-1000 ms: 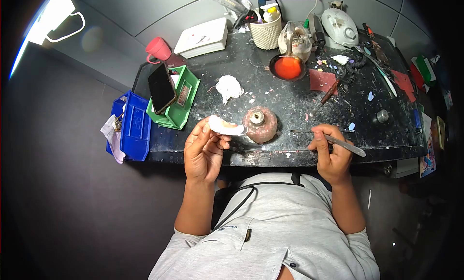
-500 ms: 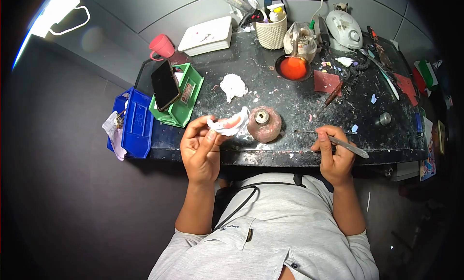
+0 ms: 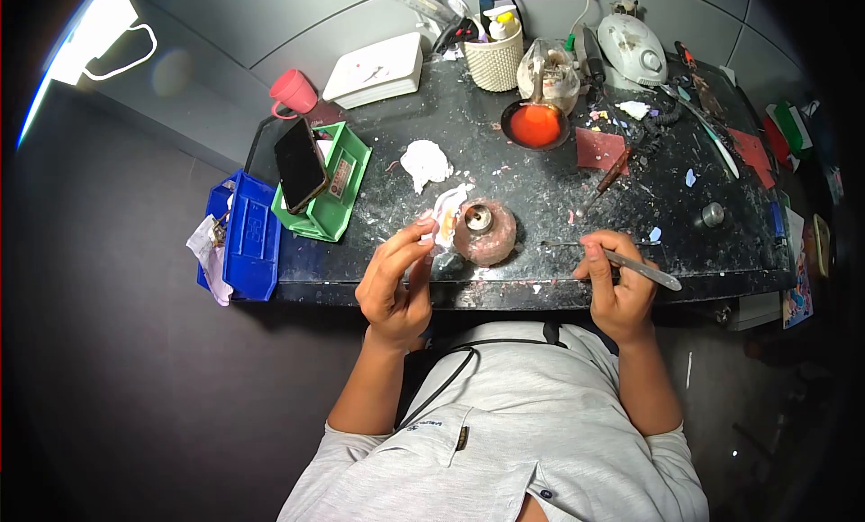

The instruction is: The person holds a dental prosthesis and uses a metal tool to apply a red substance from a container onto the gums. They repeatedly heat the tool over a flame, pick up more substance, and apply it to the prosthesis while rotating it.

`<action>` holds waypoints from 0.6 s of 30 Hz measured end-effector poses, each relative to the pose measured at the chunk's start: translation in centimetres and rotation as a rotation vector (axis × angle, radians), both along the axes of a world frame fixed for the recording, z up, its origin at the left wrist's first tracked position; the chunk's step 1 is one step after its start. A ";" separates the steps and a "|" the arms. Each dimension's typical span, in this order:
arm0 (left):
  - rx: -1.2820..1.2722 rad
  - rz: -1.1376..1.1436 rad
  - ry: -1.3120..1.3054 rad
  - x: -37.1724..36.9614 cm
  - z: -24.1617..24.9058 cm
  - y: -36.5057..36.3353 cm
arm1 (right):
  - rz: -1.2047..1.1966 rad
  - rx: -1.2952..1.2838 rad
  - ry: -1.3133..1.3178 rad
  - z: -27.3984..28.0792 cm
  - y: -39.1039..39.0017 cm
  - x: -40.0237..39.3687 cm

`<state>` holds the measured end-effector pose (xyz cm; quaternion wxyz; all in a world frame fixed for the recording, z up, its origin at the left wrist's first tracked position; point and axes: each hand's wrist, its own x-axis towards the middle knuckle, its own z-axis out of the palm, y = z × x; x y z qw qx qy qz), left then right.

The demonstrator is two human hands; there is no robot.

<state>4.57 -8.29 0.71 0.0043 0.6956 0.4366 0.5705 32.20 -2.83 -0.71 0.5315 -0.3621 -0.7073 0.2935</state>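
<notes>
My left hand point(image 3: 395, 283) pinches a white dental cast point(image 3: 445, 206) with pink wax along its arch. It is tipped up on edge at the left side of a round, pinkish spirit lamp point(image 3: 491, 241), overlapping it in this view. A metal collar tops the lamp; no flame shows. In my right hand point(image 3: 622, 288), a slim metal wax spatula point(image 3: 660, 275) is gripped between thumb and fingers, its thin tip pointing left over the bench toward the lamp. Beyond the cast lies a white plaster lump point(image 3: 426, 165).
A pan of red wax point(image 3: 535, 125) sits behind the lamp. Right of it are a pink wax sheet point(image 3: 598, 147) and a brown-handled tool point(image 3: 614, 172). A green bin point(image 3: 347, 193) bearing a phone point(image 3: 300, 166) and a blue bin point(image 3: 252, 238) stand left.
My left hand has moved right and turned, bringing the cast from nearly level to upright beside the lamp. The right hand stays almost still with the spatula. The whole view has shifted slightly.
</notes>
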 end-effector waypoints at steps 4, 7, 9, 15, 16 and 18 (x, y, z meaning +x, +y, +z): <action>0.027 0.018 0.034 0.3 0.2 0.2 | 0.004 0.012 -0.001 0.0 0.0 0.0; 0.034 0.013 0.040 0.4 0.2 0.3 | 0.011 0.002 0.001 -0.1 0.0 0.1; 0.038 0.016 0.036 0.6 0.3 0.3 | 0.013 0.005 0.001 -0.1 0.1 0.1; 0.040 -0.019 -0.012 0.8 0.6 0.7 | 0.009 -0.001 0.010 -0.2 0.0 0.0; 0.003 -0.050 -0.141 1.1 0.8 0.6 | 0.006 0.003 0.010 -0.2 0.0 0.0; -0.069 -0.107 -0.334 1.1 0.6 0.2 | 0.007 0.002 0.008 -0.2 0.0 0.1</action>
